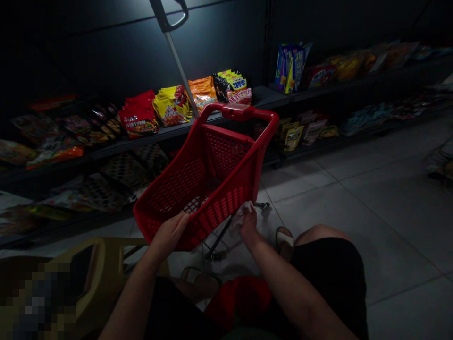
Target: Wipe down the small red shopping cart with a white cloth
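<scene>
A small red shopping cart (215, 208) with perforated plastic sides stands tilted across the view in front of me. No goods show in its basket. My left hand (171, 232) is closed on the near rim of the basket, toward its lower left end; part of its fingers is hidden behind the rim. My right hand (249, 223) grips a crumpled white cloth (239, 218) against the cart's near side, below the handle end. Black wheels and a metal frame (222, 238) show under the basket.
Dark shelves (269, 98) run behind the cart, with red noodle packs (138, 115), yellow packs (172, 106) and other snack bags. A long-handled pole (179, 59) rises behind the cart. At lower left stands a yellowish plastic stool (106, 264). Pale tiles (318, 189) cover the floor.
</scene>
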Available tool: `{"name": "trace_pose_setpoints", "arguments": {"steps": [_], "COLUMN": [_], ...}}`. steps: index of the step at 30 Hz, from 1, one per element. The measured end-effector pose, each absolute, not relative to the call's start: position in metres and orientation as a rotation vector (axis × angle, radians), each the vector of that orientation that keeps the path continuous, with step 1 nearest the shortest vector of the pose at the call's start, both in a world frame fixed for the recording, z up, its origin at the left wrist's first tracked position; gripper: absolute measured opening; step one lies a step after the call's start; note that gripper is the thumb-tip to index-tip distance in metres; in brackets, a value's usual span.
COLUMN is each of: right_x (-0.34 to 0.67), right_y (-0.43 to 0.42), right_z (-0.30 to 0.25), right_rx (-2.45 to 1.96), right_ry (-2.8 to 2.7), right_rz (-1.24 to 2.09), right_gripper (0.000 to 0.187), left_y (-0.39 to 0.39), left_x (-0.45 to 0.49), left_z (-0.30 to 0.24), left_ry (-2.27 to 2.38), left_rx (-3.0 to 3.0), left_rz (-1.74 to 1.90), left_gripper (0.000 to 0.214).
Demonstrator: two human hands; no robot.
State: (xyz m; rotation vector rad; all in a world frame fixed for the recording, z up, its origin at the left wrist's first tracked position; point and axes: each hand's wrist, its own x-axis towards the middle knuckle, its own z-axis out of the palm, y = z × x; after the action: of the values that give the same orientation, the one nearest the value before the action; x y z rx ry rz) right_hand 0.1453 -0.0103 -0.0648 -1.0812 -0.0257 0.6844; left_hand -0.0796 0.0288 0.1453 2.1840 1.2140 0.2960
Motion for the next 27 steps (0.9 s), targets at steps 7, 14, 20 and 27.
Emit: {"name": "trace_pose_setpoints", "arguments": {"steps": [7,14,20,27], "right_x": [0.219,0.215,0.22,0.159], "right_y": [0.011,-0.007,0.0,-0.007], "right_z": [0.049,0.013,0.039,0.069], "right_rx": [-1.065,-1.365,-1.248,-1.345], "right_ry": [-0.411,-0.581,-0.476,-0.916], "right_rz": [0.33,0.107,0.281,0.16], "right_gripper": [0.052,0.038,0.044,0.059], "left_y": [0.026,0.024,0.025,0.029], "left_x": [-0.085,-0.086,-0.084,-0.088], "left_z": [0.146,0.144,0.147,0.143], "left_ry": [1.218,1.204,1.207,1.244], "left_rx": [2.15,2.125,2.138,2.137], "left_rz": [0.279,0.302,0.291,0.305], "left_gripper": [0.05,0.05,0.052,0.051]}}
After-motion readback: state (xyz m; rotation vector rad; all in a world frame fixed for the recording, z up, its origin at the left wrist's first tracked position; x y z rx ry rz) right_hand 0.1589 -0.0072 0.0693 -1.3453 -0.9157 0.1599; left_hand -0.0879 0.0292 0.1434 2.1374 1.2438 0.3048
